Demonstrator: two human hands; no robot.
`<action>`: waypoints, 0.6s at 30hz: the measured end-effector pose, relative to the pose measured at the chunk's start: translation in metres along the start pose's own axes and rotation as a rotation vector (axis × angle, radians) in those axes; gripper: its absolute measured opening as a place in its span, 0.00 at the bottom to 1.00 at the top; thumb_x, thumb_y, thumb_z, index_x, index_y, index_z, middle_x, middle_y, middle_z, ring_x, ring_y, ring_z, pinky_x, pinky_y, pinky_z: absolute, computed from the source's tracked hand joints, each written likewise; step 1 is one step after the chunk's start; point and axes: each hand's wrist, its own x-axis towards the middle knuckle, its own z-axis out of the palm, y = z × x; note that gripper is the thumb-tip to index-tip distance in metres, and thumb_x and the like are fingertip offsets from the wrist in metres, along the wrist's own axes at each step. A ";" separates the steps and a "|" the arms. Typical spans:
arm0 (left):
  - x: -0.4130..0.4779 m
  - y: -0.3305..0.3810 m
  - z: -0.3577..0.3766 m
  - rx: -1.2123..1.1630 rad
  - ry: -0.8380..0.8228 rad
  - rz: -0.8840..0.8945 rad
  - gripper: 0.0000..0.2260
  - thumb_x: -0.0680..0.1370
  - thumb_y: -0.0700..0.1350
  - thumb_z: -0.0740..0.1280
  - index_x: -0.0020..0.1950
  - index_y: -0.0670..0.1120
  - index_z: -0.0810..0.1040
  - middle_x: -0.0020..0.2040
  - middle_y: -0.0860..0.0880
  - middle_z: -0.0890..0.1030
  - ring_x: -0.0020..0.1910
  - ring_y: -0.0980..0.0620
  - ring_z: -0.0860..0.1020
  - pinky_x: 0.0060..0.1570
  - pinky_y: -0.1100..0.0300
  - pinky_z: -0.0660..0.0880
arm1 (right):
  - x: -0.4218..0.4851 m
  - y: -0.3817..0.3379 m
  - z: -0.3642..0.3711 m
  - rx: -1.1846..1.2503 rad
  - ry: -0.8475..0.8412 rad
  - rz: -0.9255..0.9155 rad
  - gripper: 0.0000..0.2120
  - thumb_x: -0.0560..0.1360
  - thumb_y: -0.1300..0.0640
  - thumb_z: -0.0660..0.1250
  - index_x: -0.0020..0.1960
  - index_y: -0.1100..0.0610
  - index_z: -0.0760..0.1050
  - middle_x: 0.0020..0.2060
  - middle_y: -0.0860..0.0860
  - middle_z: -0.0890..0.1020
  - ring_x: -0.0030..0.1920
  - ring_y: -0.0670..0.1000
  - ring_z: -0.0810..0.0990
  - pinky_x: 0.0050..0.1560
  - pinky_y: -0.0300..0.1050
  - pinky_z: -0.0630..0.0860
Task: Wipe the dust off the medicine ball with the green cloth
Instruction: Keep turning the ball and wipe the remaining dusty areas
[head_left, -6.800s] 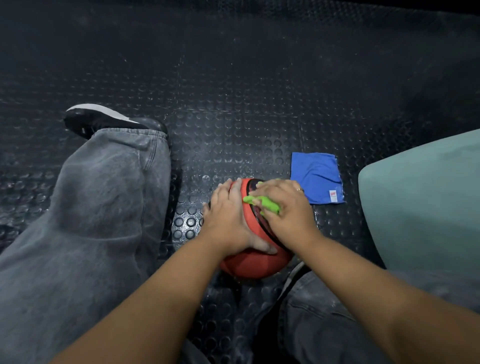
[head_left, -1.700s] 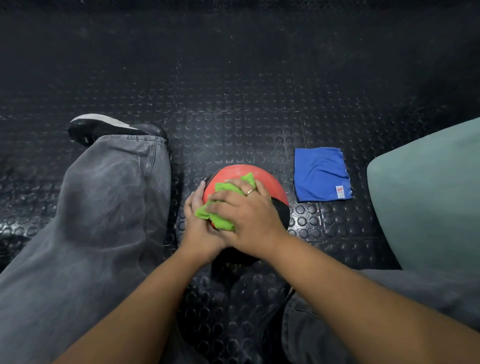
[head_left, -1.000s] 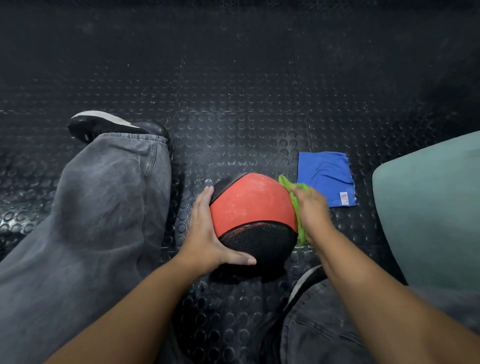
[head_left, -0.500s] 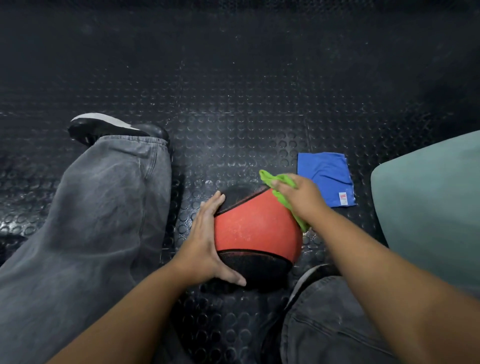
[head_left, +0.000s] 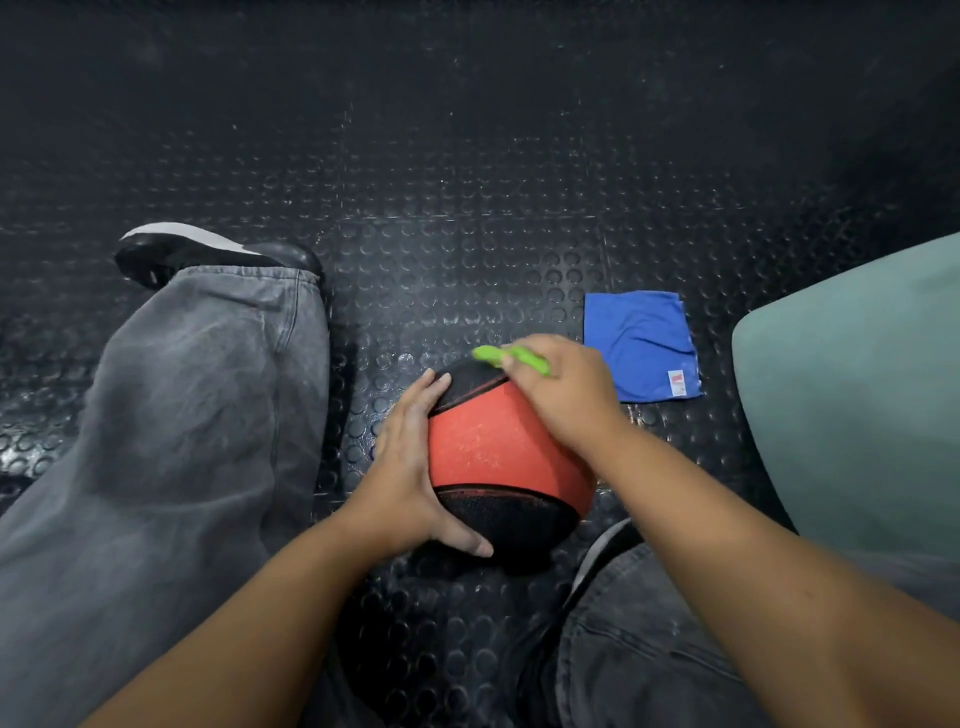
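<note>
Medicine ball, green cloth pressed on far edge

medicine ball on floor | loose cloth right | shoe left

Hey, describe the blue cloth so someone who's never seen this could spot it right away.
Find the red and black ball on the studded black floor. Just right of it, before the pale green surface, lies the blue cloth. Unlike the green cloth bunched in the right hand, it lies flat and untouched, with a small white tag.
</note>
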 end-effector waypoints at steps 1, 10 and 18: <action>0.002 0.001 0.000 0.006 0.000 -0.002 0.71 0.45 0.63 0.85 0.77 0.68 0.43 0.78 0.68 0.42 0.79 0.62 0.45 0.80 0.43 0.51 | -0.004 -0.013 0.001 -0.043 -0.009 -0.118 0.11 0.75 0.48 0.66 0.52 0.52 0.83 0.48 0.50 0.84 0.52 0.53 0.80 0.54 0.48 0.73; 0.002 -0.012 -0.014 -0.102 -0.088 -0.030 0.70 0.47 0.59 0.87 0.73 0.73 0.41 0.76 0.73 0.41 0.77 0.70 0.46 0.78 0.55 0.51 | 0.013 -0.004 0.000 0.004 -0.125 0.054 0.17 0.75 0.44 0.65 0.57 0.53 0.81 0.54 0.50 0.83 0.55 0.51 0.80 0.57 0.47 0.74; 0.001 -0.021 -0.027 -0.187 -0.141 -0.131 0.71 0.46 0.52 0.89 0.72 0.78 0.43 0.78 0.69 0.46 0.80 0.59 0.52 0.78 0.50 0.56 | -0.022 0.094 0.028 0.646 -0.139 0.863 0.15 0.79 0.45 0.60 0.59 0.51 0.76 0.55 0.52 0.80 0.54 0.52 0.78 0.55 0.47 0.73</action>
